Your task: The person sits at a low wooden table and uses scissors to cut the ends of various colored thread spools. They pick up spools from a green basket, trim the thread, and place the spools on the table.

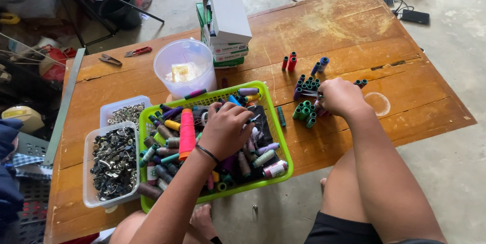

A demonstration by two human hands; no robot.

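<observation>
A lime green basket (281,142) full of mixed thread spools sits on the low wooden table (329,31). My left hand (225,128) reaches into the basket with its fingers curled down among the spools beside a tall pink cone spool (187,132); what it grips is hidden. My right hand (340,97) rests to the right of the basket, closed over small spools at a cluster of green upright spools (304,110). Two red spools (289,63) stand further back.
A clear round tub (185,66) stands behind the basket, with stacked small boxes (225,26) beyond it. Two clear trays of metal parts (112,160) lie on the left. Small snips (137,51) lie at the far left edge. My knees are under the table's near edge.
</observation>
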